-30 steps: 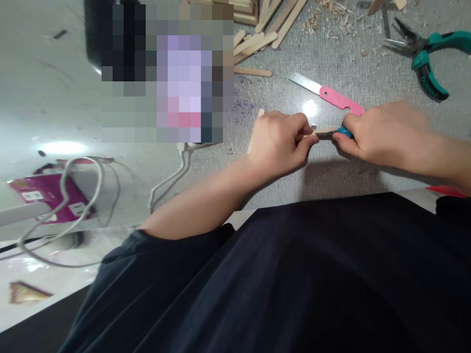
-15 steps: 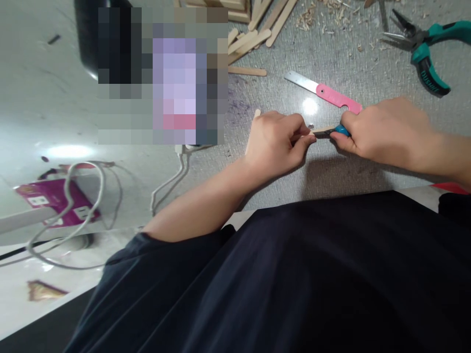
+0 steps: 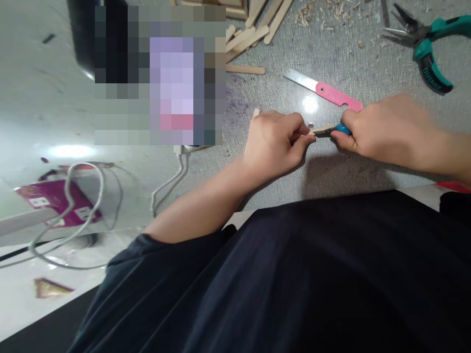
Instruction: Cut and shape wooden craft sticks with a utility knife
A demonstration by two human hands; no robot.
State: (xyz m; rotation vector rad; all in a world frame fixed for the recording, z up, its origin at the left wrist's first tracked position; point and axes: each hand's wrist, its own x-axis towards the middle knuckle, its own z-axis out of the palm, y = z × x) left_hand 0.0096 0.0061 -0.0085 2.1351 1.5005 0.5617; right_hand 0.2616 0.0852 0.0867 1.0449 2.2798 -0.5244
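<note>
My left hand [image 3: 277,139] pinches a thin wooden craft stick [image 3: 325,128] between thumb and fingers, low over the grey table. My right hand [image 3: 386,130] is closed round the blue handle of a small knife [image 3: 342,129]. The knife's dark blade lies along the stick, its tip close to my left thumb; most of the handle is hidden in my palm. Another pale stick [image 3: 256,113] shows partly behind my left hand. Just beyond my right hand lies a pink-handled folding saw or knife [image 3: 338,96] with its blade out.
Green-handled pliers [image 3: 423,41] lie with jaws apart at the upper right. Several craft sticks [image 3: 245,41] and wood shavings [image 3: 344,10] are at the back. A white cable [image 3: 167,184] runs left of my forearm, near a purple packet [image 3: 61,201]. One area is blurred by blocks.
Both hands keep almost the same position, with the blade against the stick. The view has shifted very slightly.
</note>
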